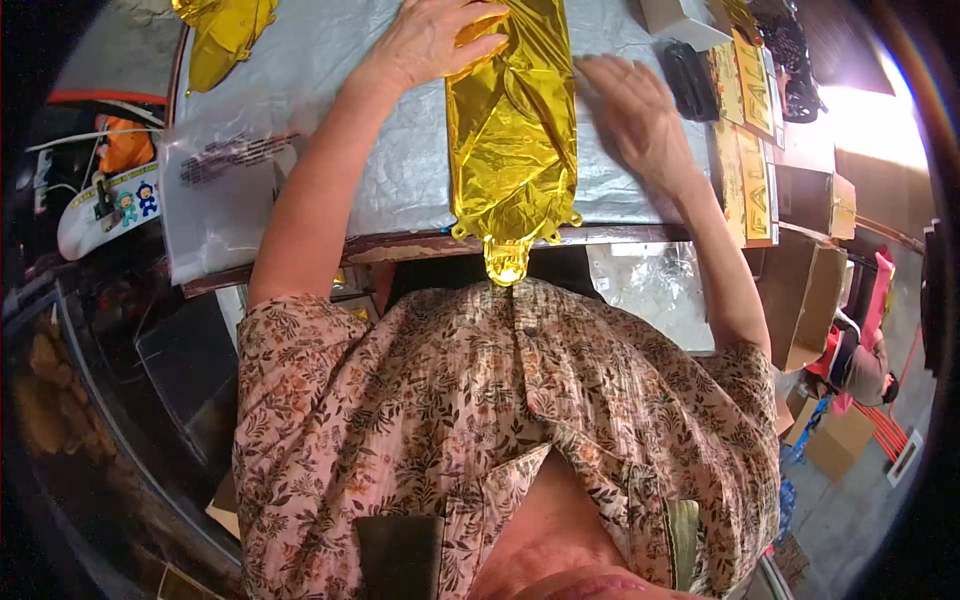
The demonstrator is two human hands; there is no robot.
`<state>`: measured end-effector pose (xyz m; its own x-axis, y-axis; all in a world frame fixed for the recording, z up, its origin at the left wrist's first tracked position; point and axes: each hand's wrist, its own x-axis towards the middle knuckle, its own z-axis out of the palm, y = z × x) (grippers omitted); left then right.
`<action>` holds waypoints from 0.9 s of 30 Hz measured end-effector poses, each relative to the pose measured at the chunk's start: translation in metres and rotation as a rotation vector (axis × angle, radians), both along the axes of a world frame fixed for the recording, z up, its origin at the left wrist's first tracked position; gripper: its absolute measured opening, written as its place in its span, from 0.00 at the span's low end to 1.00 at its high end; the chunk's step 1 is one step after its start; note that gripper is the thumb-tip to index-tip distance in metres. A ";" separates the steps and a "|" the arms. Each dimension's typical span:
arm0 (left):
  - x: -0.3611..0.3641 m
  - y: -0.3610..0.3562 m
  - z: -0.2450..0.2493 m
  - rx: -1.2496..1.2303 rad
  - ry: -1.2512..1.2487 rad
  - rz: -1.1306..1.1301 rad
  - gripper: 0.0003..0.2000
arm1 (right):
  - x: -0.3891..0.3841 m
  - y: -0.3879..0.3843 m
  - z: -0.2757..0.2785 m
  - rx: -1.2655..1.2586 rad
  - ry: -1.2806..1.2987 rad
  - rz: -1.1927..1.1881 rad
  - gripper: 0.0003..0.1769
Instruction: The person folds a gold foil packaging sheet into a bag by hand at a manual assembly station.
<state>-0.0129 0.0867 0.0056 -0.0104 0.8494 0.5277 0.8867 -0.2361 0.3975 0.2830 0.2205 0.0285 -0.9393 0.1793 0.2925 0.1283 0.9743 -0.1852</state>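
A long gold foil piece [515, 130] lies flat on the covered table [400, 180], its narrow tab hanging over the front edge. My left hand [440, 40] rests on the foil's upper left side, fingers spread. Just right of the foil, my right hand [637, 115] is over the table, slightly blurred, with its fingers stretched out and nothing in them. Another gold foil piece [225, 40] lies at the table's upper left.
A clear plastic bag [225, 200] hangs over the left front corner. A black object [690, 80] and printed boxes [745, 185] are on the right. Cardboard boxes [800, 300] stand beyond the table, with another person [865, 365] farther right.
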 end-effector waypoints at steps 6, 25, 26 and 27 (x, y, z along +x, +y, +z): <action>-0.001 0.001 0.002 0.020 0.000 -0.012 0.20 | -0.025 0.019 -0.006 0.063 0.068 0.062 0.20; -0.025 -0.091 0.031 -0.163 0.099 -0.237 0.21 | -0.027 0.020 -0.013 0.028 0.152 0.175 0.14; -0.021 -0.092 0.031 -0.166 0.101 -0.239 0.21 | -0.026 0.021 -0.014 0.025 0.154 0.173 0.14; -0.017 -0.093 0.031 -0.146 0.168 -0.258 0.20 | -0.026 0.021 -0.016 0.024 0.151 0.168 0.14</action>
